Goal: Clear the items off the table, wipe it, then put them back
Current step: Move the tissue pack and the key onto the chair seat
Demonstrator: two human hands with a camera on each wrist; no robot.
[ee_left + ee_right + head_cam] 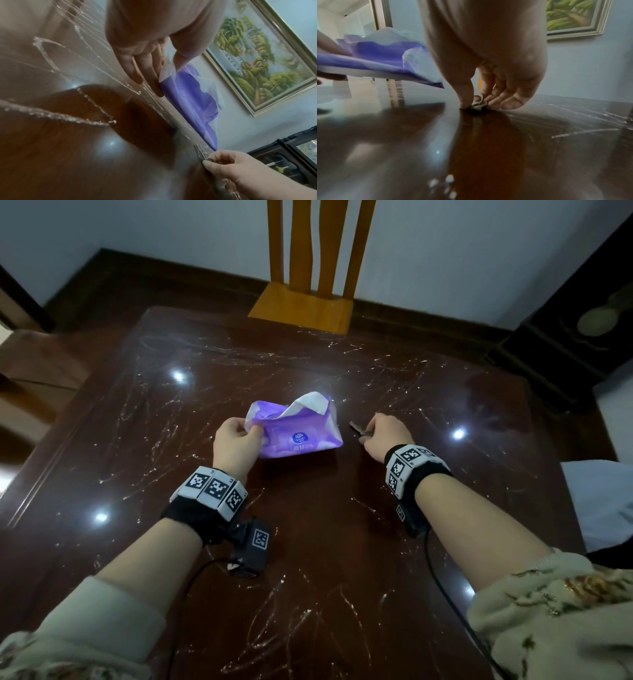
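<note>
A purple tissue pack with white tissue sticking out of its top is at the middle of the dark glossy table. My left hand pinches the pack's left edge between thumb and fingers. The left wrist view shows that pinch on the tissue pack by my left hand. In the right wrist view the tissue pack hangs a little above the tabletop. Just right of it, my right hand pinches a small bunch of metal keys lying on the table. The keys sit between my right hand's thumb and fingers.
The tabletop carries many white scratch-like streaks and light reflections. A wooden chair stands at the far edge. A dark cabinet is at the back right, and something white lies past the right edge. A framed painting hangs on the wall.
</note>
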